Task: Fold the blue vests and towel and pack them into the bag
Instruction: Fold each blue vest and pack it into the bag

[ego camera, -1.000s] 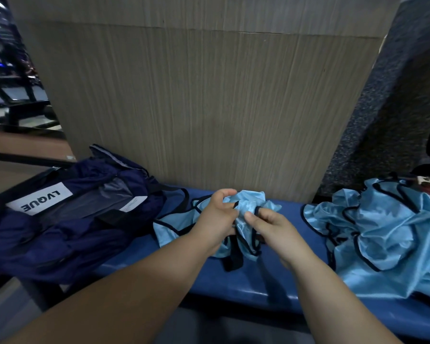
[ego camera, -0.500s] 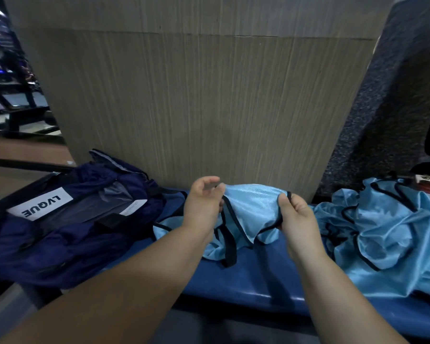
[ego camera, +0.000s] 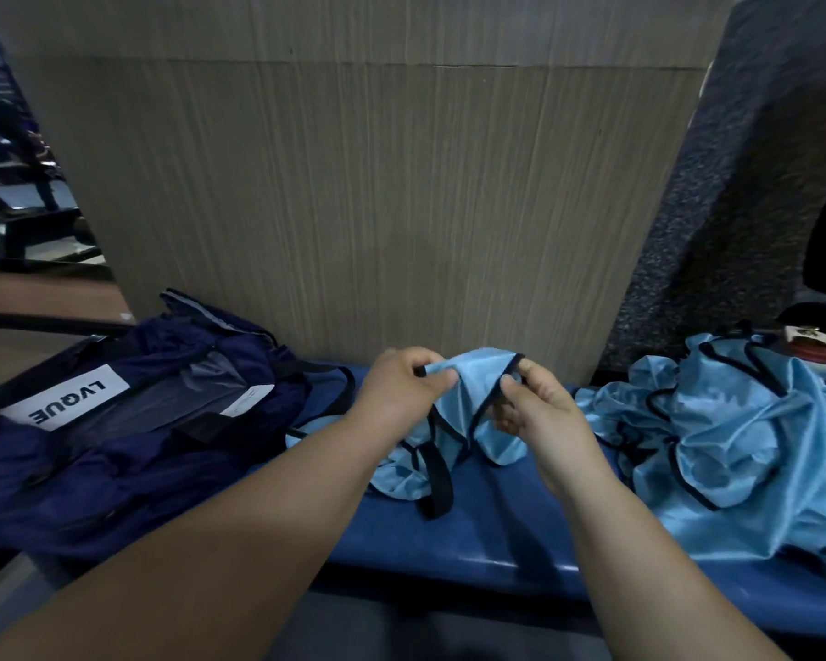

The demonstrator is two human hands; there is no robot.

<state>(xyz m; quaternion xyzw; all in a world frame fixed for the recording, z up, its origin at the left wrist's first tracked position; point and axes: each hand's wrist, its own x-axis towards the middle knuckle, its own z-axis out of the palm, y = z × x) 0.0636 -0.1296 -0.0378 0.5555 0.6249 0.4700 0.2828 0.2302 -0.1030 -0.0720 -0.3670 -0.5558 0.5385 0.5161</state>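
The left hand [ego camera: 401, 398] and right hand [ego camera: 540, 415] each pinch one blue vest [ego camera: 468, 393] over the tabletop [ego camera: 497, 531]. The pile [ego camera: 735, 446] at right lies unfolded, and packing the bag [ego camera: 139, 446] at left seems barely begun.

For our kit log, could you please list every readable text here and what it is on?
"LVQUE": white label on the navy bag, upside down in view.
Small tag on the bag: too small to read.
Top label on the red thing, far right: blurred.
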